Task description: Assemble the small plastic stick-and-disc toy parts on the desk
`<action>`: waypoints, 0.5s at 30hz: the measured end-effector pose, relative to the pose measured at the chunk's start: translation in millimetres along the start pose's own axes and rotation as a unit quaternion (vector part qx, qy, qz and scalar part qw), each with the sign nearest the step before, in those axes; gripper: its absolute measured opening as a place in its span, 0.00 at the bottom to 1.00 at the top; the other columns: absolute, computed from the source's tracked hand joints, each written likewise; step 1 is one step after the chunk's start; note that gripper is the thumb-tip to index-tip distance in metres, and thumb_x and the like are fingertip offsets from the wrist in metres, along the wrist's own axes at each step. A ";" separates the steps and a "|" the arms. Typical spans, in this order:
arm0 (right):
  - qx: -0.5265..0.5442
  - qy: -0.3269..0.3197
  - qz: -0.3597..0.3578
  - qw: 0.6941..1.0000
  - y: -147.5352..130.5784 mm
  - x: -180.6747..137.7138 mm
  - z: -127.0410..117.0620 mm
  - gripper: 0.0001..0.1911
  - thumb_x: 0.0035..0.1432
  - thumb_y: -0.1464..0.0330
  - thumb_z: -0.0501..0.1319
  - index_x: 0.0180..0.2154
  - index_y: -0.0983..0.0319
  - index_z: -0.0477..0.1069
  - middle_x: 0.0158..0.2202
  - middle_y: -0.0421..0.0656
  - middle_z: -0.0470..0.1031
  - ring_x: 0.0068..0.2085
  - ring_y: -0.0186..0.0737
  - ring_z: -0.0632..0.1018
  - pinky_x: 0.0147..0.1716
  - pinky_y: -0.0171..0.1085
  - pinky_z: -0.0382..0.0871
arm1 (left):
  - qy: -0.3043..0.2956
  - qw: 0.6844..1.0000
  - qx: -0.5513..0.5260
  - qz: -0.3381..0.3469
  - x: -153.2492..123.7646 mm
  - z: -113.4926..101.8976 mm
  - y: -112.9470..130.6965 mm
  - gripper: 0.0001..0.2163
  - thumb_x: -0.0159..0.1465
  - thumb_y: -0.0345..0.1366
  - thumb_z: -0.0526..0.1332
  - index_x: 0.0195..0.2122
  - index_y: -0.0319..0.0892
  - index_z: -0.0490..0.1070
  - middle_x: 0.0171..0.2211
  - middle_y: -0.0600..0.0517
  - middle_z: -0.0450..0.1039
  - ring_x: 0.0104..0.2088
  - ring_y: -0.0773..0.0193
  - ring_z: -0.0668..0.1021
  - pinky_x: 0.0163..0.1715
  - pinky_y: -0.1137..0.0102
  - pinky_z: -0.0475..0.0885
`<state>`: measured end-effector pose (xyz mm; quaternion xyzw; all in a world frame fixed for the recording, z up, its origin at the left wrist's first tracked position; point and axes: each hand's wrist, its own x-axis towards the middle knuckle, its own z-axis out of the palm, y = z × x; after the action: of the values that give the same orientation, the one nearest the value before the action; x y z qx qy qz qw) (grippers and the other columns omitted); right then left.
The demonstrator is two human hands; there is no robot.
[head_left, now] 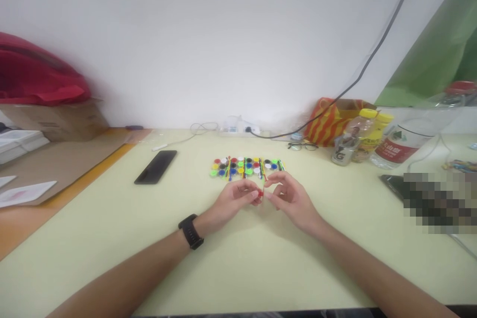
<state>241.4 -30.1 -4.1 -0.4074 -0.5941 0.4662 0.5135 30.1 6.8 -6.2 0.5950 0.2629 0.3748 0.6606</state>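
My left hand (236, 198), a black watch on its wrist, pinches a small red piece (260, 193) between thumb and fingers above the table. Close on the right, my right hand (288, 196) has its thumb and bent fingers at a thin pale stick (263, 198) beside the red piece. Its grip there is small and partly blurred. Just beyond the hands lie several round discs (241, 164) in red, white, black, yellow, blue and green, set in rows. Groups of thin coloured sticks (244, 171) lie between the discs.
A black phone (155, 167) lies left on the pale table (186, 278). Glasses (302, 146), a power strip (238, 131), a striped bag (320, 117) and bottles (345, 146) stand or lie along the back. Cardboard boxes (55, 119) are at left; a dark item (393, 186) lies right.
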 end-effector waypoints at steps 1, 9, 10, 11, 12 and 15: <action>-0.013 -0.008 -0.007 1.000 2.1 -0.4 1.2 0.19 0.61 0.60 0.70 0.50 0.57 0.70 0.47 0.44 0.75 0.32 0.34 0.74 0.30 0.36 0.71 | -0.002 1.000 0.000 0.002 -0.3 0.1 0.2 0.11 0.67 0.42 0.70 0.41 0.39 0.77 0.37 0.48 0.77 0.38 0.62 0.79 0.45 0.65 0.73; -0.069 0.011 -0.057 0.996 -0.9 -5.0 -0.4 0.17 0.64 0.61 0.67 0.52 0.55 0.68 0.52 0.46 0.73 0.33 0.35 0.76 0.33 0.39 0.74 | 0.007 1.000 0.010 0.005 -1.0 -0.1 1.3 0.11 0.67 0.42 0.70 0.42 0.39 0.77 0.38 0.48 0.78 0.38 0.62 0.79 0.44 0.66 0.73; -0.078 0.020 -0.062 0.995 -1.7 -5.4 -0.6 0.18 0.65 0.61 0.66 0.53 0.54 0.67 0.55 0.47 0.72 0.33 0.34 0.76 0.33 0.39 0.74 | 0.011 1.000 0.011 0.005 -1.0 -0.1 1.2 0.11 0.67 0.42 0.70 0.42 0.39 0.77 0.38 0.48 0.78 0.38 0.62 0.79 0.44 0.67 0.74; -0.087 0.030 -0.065 0.994 -2.4 -5.8 -0.5 0.19 0.65 0.60 0.65 0.55 0.54 0.66 0.57 0.47 0.71 0.33 0.34 0.76 0.33 0.39 0.75 | 0.015 1.000 0.012 0.005 -1.0 -0.1 1.0 0.11 0.67 0.42 0.70 0.42 0.39 0.78 0.38 0.48 0.78 0.38 0.62 0.80 0.44 0.67 0.74; -0.096 0.042 -0.065 0.992 -3.2 -6.1 -0.2 0.21 0.66 0.59 0.65 0.57 0.53 0.64 0.61 0.48 0.68 0.34 0.35 0.76 0.33 0.39 0.75 | 0.020 1.000 0.014 0.006 -0.9 -0.2 0.7 0.11 0.67 0.42 0.70 0.42 0.39 0.78 0.38 0.48 0.78 0.38 0.62 0.80 0.44 0.67 0.74; -0.100 0.067 -0.036 0.992 -6.0 -6.7 0.4 0.31 0.64 0.58 0.66 0.63 0.51 0.57 0.61 0.49 0.69 0.36 0.37 0.77 0.34 0.39 0.75 | 0.031 0.999 0.017 0.009 -0.3 -0.4 -0.4 0.11 0.67 0.42 0.70 0.42 0.39 0.78 0.39 0.48 0.77 0.39 0.62 0.80 0.45 0.66 0.75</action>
<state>241.9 -38.0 0.2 -0.4650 -0.6166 0.3573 0.5252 29.7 6.8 -6.7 0.5964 0.2843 0.3949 0.6384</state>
